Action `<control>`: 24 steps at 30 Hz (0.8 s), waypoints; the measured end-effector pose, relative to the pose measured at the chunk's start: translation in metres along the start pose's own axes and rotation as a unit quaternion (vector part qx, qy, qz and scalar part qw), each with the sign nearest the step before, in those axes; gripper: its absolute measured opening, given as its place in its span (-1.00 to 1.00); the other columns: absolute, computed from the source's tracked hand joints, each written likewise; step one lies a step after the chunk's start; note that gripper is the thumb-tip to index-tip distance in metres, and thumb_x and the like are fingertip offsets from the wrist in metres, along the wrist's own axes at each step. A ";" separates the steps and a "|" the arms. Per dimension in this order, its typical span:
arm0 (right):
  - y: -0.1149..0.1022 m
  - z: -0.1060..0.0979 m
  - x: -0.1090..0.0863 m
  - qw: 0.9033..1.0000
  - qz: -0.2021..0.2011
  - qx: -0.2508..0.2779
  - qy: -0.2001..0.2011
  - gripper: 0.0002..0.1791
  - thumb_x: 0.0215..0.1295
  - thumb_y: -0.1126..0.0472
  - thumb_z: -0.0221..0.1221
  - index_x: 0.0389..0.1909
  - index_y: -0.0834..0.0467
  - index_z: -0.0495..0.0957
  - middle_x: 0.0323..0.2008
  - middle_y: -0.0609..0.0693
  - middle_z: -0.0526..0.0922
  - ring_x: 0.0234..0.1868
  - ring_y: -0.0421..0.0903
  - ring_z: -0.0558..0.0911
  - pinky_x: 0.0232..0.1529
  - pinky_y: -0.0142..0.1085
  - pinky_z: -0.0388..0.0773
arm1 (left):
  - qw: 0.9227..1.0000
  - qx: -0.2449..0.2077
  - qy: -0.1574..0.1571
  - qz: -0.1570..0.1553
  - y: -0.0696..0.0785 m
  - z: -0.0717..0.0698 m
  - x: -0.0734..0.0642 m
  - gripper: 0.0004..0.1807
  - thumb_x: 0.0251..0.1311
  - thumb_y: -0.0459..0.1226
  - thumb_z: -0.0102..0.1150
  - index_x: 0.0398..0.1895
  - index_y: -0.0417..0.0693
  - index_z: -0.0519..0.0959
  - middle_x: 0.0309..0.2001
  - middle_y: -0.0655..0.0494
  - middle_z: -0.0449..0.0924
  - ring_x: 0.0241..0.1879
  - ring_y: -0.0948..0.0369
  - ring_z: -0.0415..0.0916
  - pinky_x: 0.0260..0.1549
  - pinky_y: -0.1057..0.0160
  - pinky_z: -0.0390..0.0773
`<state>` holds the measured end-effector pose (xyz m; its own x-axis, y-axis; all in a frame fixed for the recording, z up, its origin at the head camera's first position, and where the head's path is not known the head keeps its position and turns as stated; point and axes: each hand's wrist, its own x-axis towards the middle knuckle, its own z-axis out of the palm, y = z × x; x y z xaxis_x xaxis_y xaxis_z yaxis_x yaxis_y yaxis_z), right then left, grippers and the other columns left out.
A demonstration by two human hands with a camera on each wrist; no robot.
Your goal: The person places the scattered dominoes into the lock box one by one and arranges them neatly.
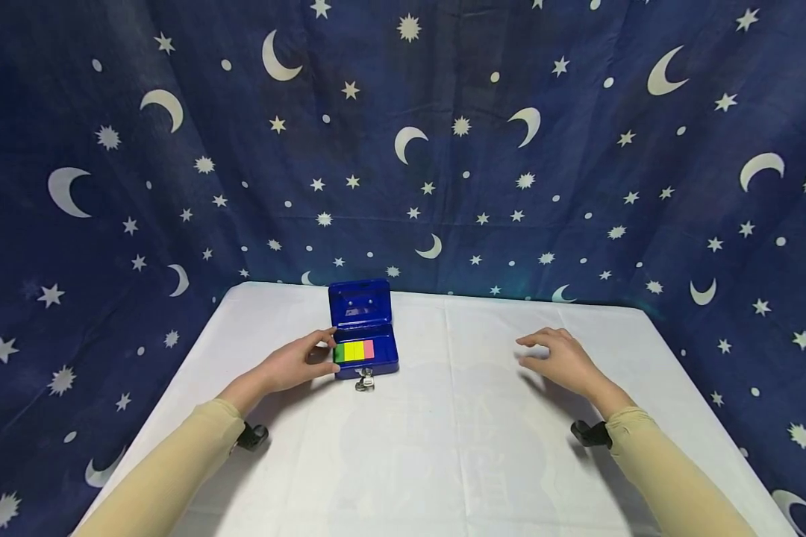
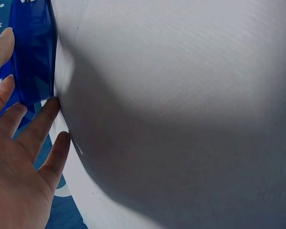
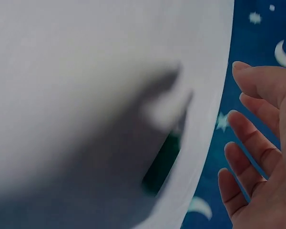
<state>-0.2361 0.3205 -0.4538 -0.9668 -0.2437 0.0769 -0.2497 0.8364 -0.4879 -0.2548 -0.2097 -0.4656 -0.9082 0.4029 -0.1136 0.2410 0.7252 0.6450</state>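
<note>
A blue metal cash box stands on the white table with its lid raised toward the back. In it lie green, yellow and pink paper strips like sticky notes. Small metal keys hang at the lock on its front. My left hand is at the box's left side, thumb by the front corner and forefinger by the rear one, fingers loosely bent. To the right, my right hand hovers above the cloth, holding nothing. Under it a dark green strip lies in shadow, seen only in the right wrist view.
A white cloth covers the table. Behind and on both sides hangs a dark blue curtain with moons and stars. Each wrist carries a small black camera mount, such as the right one.
</note>
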 end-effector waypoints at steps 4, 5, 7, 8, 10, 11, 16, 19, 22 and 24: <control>0.020 -0.007 -0.010 1.000 0.017 -0.015 0.007 -0.54 0.33 0.00 0.34 0.19 0.09 0.64 0.03 0.08 0.64 0.17 0.19 0.44 0.15 0.23 0.36 | 1.000 -0.001 0.001 -0.002 0.000 0.001 0.000 -0.47 0.26 0.14 0.32 0.13 0.10 0.44 0.57 0.11 0.12 0.34 -0.02 0.42 0.33 -0.22 0.29; 0.024 -0.008 -0.012 1.000 0.021 -0.019 0.008 -0.54 0.33 0.01 0.34 0.18 0.10 0.64 0.02 0.09 0.64 0.16 0.19 0.45 0.14 0.23 0.37 | 1.000 -0.003 0.001 -0.002 0.000 0.001 0.000 -0.48 0.27 0.13 0.32 0.13 0.10 0.44 0.57 0.11 0.12 0.34 -0.02 0.42 0.33 -0.22 0.29; 0.032 -0.010 -0.016 0.999 0.029 -0.028 0.009 -0.54 0.34 0.01 0.34 0.18 0.12 0.64 0.01 0.11 0.64 0.14 0.21 0.47 0.11 0.23 0.39 | 1.000 -0.003 0.002 0.000 0.000 0.001 0.000 -0.49 0.28 0.12 0.31 0.13 0.09 0.44 0.57 0.10 0.13 0.34 -0.03 0.43 0.33 -0.22 0.29; 0.035 -0.011 -0.019 0.999 0.032 -0.032 0.009 -0.54 0.34 0.02 0.34 0.17 0.14 0.64 0.00 0.12 0.64 0.12 0.22 0.48 0.09 0.23 0.40 | 1.000 -0.003 0.003 0.002 0.001 0.001 0.000 -0.49 0.28 0.11 0.31 0.13 0.09 0.44 0.57 0.09 0.13 0.34 -0.03 0.43 0.33 -0.23 0.29; 0.040 -0.014 -0.022 0.998 0.041 -0.036 0.009 -0.55 0.34 0.03 0.33 0.16 0.14 0.65 -0.01 0.11 0.64 0.11 0.21 0.49 0.06 0.21 0.43 | 1.000 -0.003 0.003 0.005 0.001 0.001 0.000 -0.50 0.29 0.10 0.31 0.13 0.08 0.44 0.57 0.08 0.13 0.34 -0.04 0.43 0.32 -0.22 0.30; 0.043 -0.015 -0.024 0.998 0.043 -0.037 0.009 -0.56 0.34 0.03 0.33 0.16 0.15 0.65 -0.01 0.12 0.63 0.10 0.22 0.50 0.04 0.21 0.43 | 1.000 -0.003 0.003 0.005 0.001 0.001 0.000 -0.50 0.29 0.10 0.31 0.13 0.08 0.45 0.57 0.08 0.13 0.34 -0.04 0.42 0.32 -0.22 0.30; 0.052 -0.017 -0.031 0.998 0.044 -0.049 0.015 -0.60 0.33 0.08 0.33 0.11 0.17 0.67 -0.05 0.13 0.65 0.02 0.18 0.51 -0.03 0.16 0.45 | 1.000 -0.002 0.003 0.005 -0.001 0.001 0.000 -0.50 0.29 0.10 0.31 0.13 0.09 0.45 0.57 0.10 0.13 0.35 -0.03 0.42 0.31 -0.21 0.32; 0.055 -0.017 -0.035 0.997 0.049 -0.052 0.019 -0.65 0.30 0.10 0.35 0.04 0.17 0.70 -0.08 0.12 0.66 -0.04 0.14 0.51 -0.08 0.11 0.43 | 1.000 -0.003 0.002 0.005 -0.001 0.002 0.000 -0.50 0.28 0.11 0.32 0.12 0.09 0.45 0.57 0.11 0.13 0.35 -0.02 0.42 0.31 -0.20 0.32; 0.057 -0.017 -0.040 0.997 0.054 -0.052 0.017 -0.70 0.28 0.10 0.36 -0.04 0.17 0.73 -0.12 0.11 0.66 -0.09 0.11 0.50 -0.13 0.07 0.41 | 1.000 -0.002 0.003 0.005 -0.002 0.002 0.001 -0.50 0.28 0.11 0.32 0.12 0.10 0.45 0.57 0.11 0.13 0.35 -0.02 0.42 0.32 -0.19 0.33; 0.059 -0.016 -0.042 0.996 0.061 -0.055 0.018 -0.74 0.28 0.10 0.36 -0.09 0.15 0.74 -0.15 0.08 0.66 -0.10 0.10 0.50 -0.13 0.04 0.41 | 1.000 -0.001 0.003 0.006 -0.002 0.002 0.001 -0.50 0.28 0.11 0.32 0.12 0.09 0.45 0.57 0.10 0.13 0.35 -0.03 0.42 0.31 -0.19 0.33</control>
<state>-0.2116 0.3881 -0.4721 -0.9911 -0.1214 0.0551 -0.1333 0.9079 -0.3974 -0.2552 -0.2094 -0.4684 -0.9069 0.4089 -0.1015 0.2517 0.7190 0.6478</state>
